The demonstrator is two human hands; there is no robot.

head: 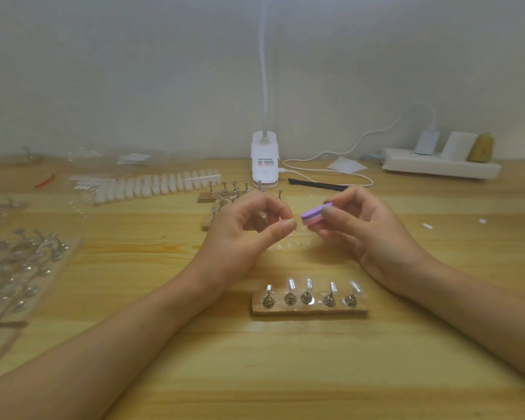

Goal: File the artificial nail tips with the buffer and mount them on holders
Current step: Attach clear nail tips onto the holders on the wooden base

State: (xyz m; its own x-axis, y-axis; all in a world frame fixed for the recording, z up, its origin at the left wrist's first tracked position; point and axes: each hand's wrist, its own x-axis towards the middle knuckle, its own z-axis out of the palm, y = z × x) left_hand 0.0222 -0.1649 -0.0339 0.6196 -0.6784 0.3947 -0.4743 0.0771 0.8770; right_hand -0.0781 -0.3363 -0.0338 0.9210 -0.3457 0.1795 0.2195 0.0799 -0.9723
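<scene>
Five tips stand mounted on the holder block (309,310) at 6 o'clock. The left hand (249,225) fingers pinch one clear tip; the right hand (361,228) fingers clamp the buffer (315,215). Many nail tips (158,184) at 10 o'clock remain.

Wooden table (285,374) filled the lower frame. White clip lamp (265,160) stood at 12 o'clock against the wall, gooseneck running up out of view. White cable (331,172) looped from its base out to 1 o'clock. White power strip (440,166) sat at 2 o'clock with a white plug adapter (426,143) in it. Black strip-like item (317,184) lay just beside the lamp base. Small red piece (45,181) at 10 o'clock.
</scene>
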